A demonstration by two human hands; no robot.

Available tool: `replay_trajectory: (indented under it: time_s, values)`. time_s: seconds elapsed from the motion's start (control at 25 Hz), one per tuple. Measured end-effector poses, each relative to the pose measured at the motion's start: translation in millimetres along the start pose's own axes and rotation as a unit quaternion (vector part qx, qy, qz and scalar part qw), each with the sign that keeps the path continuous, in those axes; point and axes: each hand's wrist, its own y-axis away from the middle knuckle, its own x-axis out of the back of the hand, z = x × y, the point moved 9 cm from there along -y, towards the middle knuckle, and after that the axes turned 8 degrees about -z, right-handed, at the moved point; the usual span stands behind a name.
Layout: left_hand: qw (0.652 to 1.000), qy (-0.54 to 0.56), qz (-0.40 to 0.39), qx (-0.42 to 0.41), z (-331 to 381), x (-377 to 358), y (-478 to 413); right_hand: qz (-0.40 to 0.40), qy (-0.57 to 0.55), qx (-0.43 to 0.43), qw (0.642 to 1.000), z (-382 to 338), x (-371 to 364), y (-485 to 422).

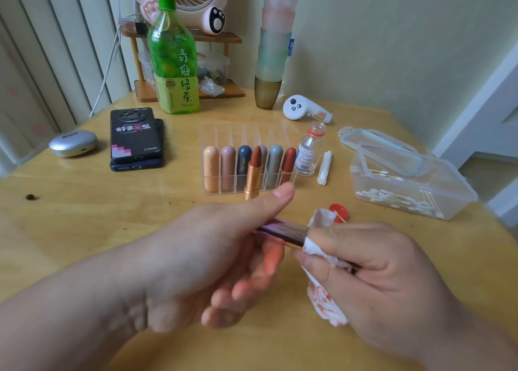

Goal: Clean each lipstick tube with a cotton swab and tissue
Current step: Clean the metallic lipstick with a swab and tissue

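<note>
Above the wooden table [84, 202]: purple lipstick tube [281, 230], level, gripped in left hand [213, 261]; right end wrapped in red-stained tissue [326, 306], pinched by right hand [386, 281]. Behind: uncapped lipstick [253, 171], upright, before clear organizer [213, 187]. Right: cotton swabs [392, 198] in plastic box [454, 199].

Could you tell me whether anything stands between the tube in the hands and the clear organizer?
Yes: an uncapped lipstick stands upright right before the organizer, between it and the tube held in the left hand; its base is hidden behind that thumb.
</note>
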Motion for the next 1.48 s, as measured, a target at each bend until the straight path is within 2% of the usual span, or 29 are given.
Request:
replay_trajectory:
  time_s: [0.04, 0.12, 0.2, 0.24, 0.32, 0.36, 0.4, 0.44, 0.48, 0.52, 0.56, 0.6, 0.64, 0.72, 0.76, 0.8, 0.88, 1.0, 1.08, 1.16, 1.2, 1.24, 1.28, 1.32, 1.36, 1.4, 1.44, 1.48]
  values:
    - [0.999, 0.018, -0.007, -0.025, 3.9, -4.6, 1.0, 0.009, 0.013, 0.003, 1.0, -0.2, 1.1, 0.8]
    - [0.996, 0.035, -0.009, -0.086, 11.1, -9.3, 0.8, 0.034, -0.04, -0.021, 0.998, 3.2, 4.1, 1.0]
    - [0.988, 0.021, -0.007, -0.153, 16.9, -11.0, 1.5, 0.013, -0.099, -0.065, 0.993, 7.5, 2.4, 0.6]
    - [0.981, -0.03, 0.006, -0.192, 21.5, -11.8, 6.6, -0.016, -0.145, -0.084, 0.986, 10.8, -1.2, 1.1]
    - [0.934, -0.196, 0.095, -0.282, 41.8, -7.4, 12.0, -0.084, -0.288, -0.13, 0.945, 13.6, -13.3, 1.0]
    - [0.916, -0.218, 0.135, -0.309, 47.5, -3.4, 12.2, -0.1, -0.335, -0.138, 0.927, 12.9, -16.6, 1.0]
    - [0.927, -0.197, 0.163, -0.275, 48.2, 5.2, 5.6, -0.102, -0.354, -0.138, 0.919, 12.3, -17.1, 0.6]
    - [0.919, -0.219, 0.185, -0.271, 53.8, 9.0, 2.8, -0.095, -0.357, -0.136, 0.919, 14.5, -15.3, 0.4]
    - [0.926, -0.216, 0.17, -0.26, 55.5, 6.0, 1.8, -0.086, -0.332, -0.131, 0.93, 16.6, -12.0, 0.8]
    - [0.918, -0.24, 0.151, -0.279, 56.6, 5.4, 5.0, -0.073, -0.275, -0.123, 0.951, 18.3, -7.6, 0.8]
    - [0.914, -0.26, 0.118, -0.288, 54.3, 1.5, 8.6, -0.053, -0.182, -0.107, 0.976, 18.8, -1.8, 0.7]
    - [0.929, -0.254, 0.078, -0.257, 47.5, -1.1, 11.1, -0.036, -0.096, -0.088, 0.991, 16.1, 2.0, 0.2]
    - [0.961, -0.199, 0.04, -0.189, 30.9, 3.0, 9.4, -0.026, -0.033, -0.067, 0.997, 14.1, 2.7, 0.0]
    - [0.981, -0.182, 0.002, -0.064, 10.4, 2.0, 3.9, -0.033, 0.014, -0.033, 0.999, 10.3, -1.9, -1.3]
    - [0.986, -0.166, 0.0, -0.034, 5.3, 2.4, 2.5, -0.03, 0.031, -0.017, 0.999, 7.7, -2.2, -1.4]
    - [0.989, -0.143, 0.008, -0.039, 7.6, 2.0, -0.7, -0.022, 0.05, -0.004, 0.999, 4.2, -2.5, -1.4]
    - [0.986, -0.131, 0.017, -0.104, 12.5, 1.1, -3.8, 0.008, 0.036, 0.003, 0.999, 0.8, -0.4, 1.7]
    - [0.955, -0.186, 0.065, -0.221, 25.0, -0.9, 7.2, 0.044, -0.034, -0.04, 0.998, 3.2, 1.4, 8.5]
    - [0.91, -0.296, 0.112, -0.269, 47.3, -8.1, 14.5, -0.009, -0.135, -0.086, 0.987, 7.5, -8.0, 6.9]
    - [0.858, -0.428, 0.101, -0.266, 60.6, -23.0, 11.4, -0.076, -0.274, -0.13, 0.95, 11.6, -21.0, 5.7]
    - [0.852, -0.454, 0.104, -0.237, 63.5, -25.3, 14.1, -0.089, -0.328, -0.142, 0.93, 12.1, -23.7, 5.4]
    - [0.838, -0.465, 0.118, -0.259, 75.2, -28.5, 18.3, -0.089, -0.366, -0.148, 0.914, 14.0, -23.8, 5.6]
    - [0.852, -0.444, 0.101, -0.259, 76.4, -31.4, 12.8, -0.083, -0.385, -0.148, 0.907, 14.7, -23.2, 5.4]
    - [0.855, -0.432, 0.128, -0.256, 77.1, -29.4, 9.1, -0.078, -0.38, -0.142, 0.911, 16.0, -20.9, 5.2]
    - [0.899, -0.364, 0.125, -0.208, 69.4, -16.4, 0.7, -0.072, -0.355, -0.132, 0.923, 13.7, -18.4, 4.5]
    - [0.902, -0.341, 0.177, -0.199, 60.6, 2.0, -3.5, -0.063, -0.317, -0.119, 0.939, 11.7, -15.5, 3.4]
    - [0.933, -0.281, 0.147, -0.172, 48.4, 7.1, -7.0, -0.048, -0.272, -0.105, 0.955, 10.2, -11.5, 2.7]
    - [0.945, -0.255, 0.077, -0.191, 41.3, 4.7, -10.3, -0.029, -0.214, -0.093, 0.972, 10.7, -6.5, 2.8]
